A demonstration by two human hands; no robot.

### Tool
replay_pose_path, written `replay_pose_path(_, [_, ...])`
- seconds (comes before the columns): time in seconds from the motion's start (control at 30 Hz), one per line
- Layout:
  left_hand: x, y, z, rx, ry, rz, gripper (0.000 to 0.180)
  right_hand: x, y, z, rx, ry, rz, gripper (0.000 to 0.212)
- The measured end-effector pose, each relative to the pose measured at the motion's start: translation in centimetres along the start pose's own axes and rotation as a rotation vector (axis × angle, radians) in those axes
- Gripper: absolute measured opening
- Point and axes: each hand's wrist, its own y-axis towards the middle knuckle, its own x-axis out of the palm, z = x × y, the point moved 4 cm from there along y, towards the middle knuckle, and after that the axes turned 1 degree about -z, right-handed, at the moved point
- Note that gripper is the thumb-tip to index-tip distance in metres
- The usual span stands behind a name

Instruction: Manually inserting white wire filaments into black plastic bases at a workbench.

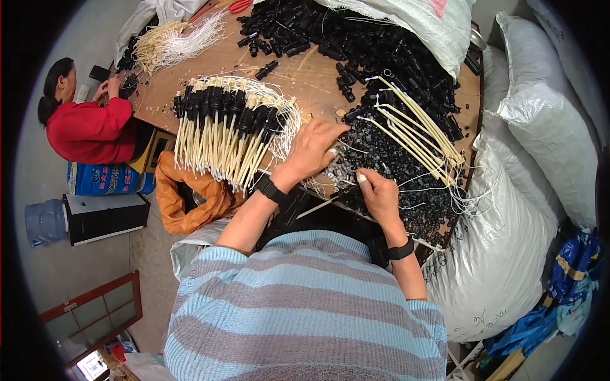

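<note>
My left hand (311,149) reaches over the edge of a pile of small black and grey plastic pieces (394,159), its fingers stretched out and the thumb apart. Close by on the right, my right hand (380,195) is closed, thumb against fingers; what it pinches is too small to make out. A pale thin rod (318,207) lies slantwise below the hands at the table's near edge. To the left of my left hand is a large bundle of cream rods with black sockets (222,120) and white wires. Several loose cream rods (416,130) lie across the pile at the right.
Black plastic sockets (394,57) are heaped at the back of the wooden table (298,76). White wires (197,38) and red-handled scissors (239,6) lie far left. A person in red (92,130) works at the left side. Full white sacks (502,247) stand on the right; an orange bag (190,197) sits left.
</note>
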Motion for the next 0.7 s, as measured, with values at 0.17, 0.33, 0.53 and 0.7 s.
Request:
replay_pose_path(0.17, [-1.1,-2.9,-1.4,-0.020,0.188,0.018,0.035,0.0,0.1,0.0,0.008,-0.023,-0.024,0.015])
replay_pose_path(0.33, [-1.4,-3.8,1.5,-0.033,0.011,0.012,0.025,0.0,0.1,-0.3,0.011,-0.063,-0.046,0.013])
replay_pose_path(0.53, [1.8,-4.2,3.1,0.018,-0.213,-0.092,0.012,0.0,0.0,-0.5,0.029,-0.001,-0.035,0.013])
replay_pose_path(0.7, [1.3,-4.1,3.5,0.077,-0.270,-0.004,0.012,-0.1,-0.2,-1.2,-0.016,0.197,-0.115,0.011])
